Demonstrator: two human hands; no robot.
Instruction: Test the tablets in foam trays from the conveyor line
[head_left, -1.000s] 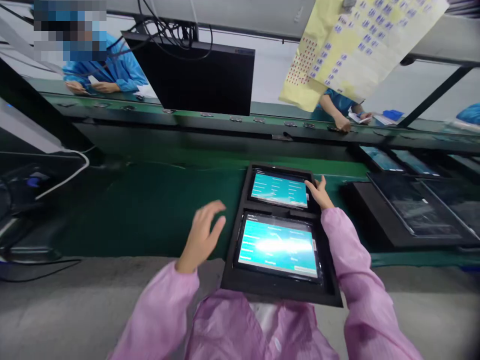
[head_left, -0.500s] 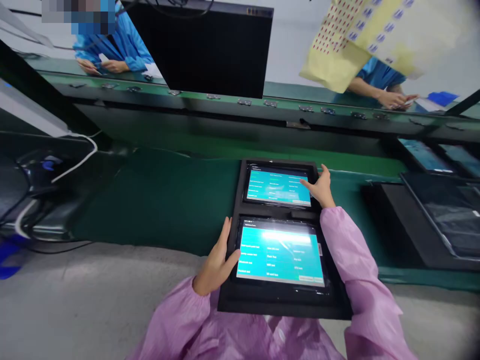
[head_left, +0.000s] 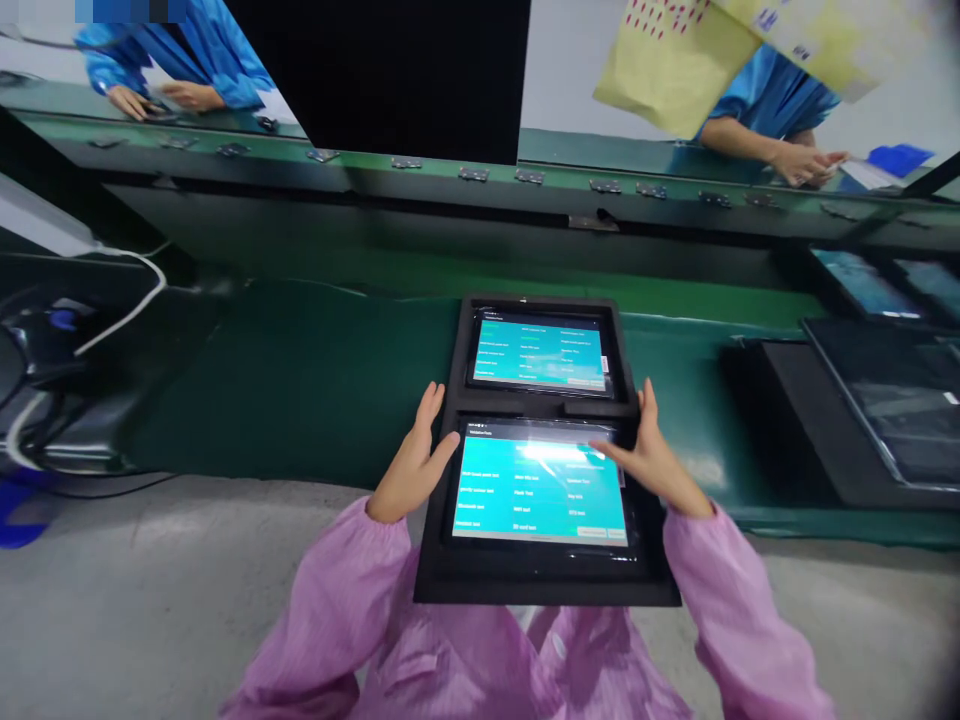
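Note:
A black foam tray (head_left: 547,585) lies on the green bench and juts past its near edge toward my body. Its two recesses hold a far tablet (head_left: 536,355) and a near tablet (head_left: 540,500), both lit with blue-green test menus. My left hand (head_left: 411,465) grips the tray's left side, thumb over the rim and fingers along the outside. On the right side, my right hand (head_left: 660,462) has its fingers stretched along the tray's edge. Its thumb reaches across the upper right of the near tablet's screen; whether it touches the glass I cannot tell.
To the right stands another black tray (head_left: 780,430) with a dark wrapped panel (head_left: 892,410); lit tablets (head_left: 866,283) lie behind it. A white cable (head_left: 142,300) and black equipment sit at left. Small parts (head_left: 472,174) line the rail beneath a monitor (head_left: 405,80). Two people in blue work beyond.
My right hand has come back toward me, from the far tablet's right side to the near tablet. My left hand keeps its place at the tray's left side. The view has shifted slightly.

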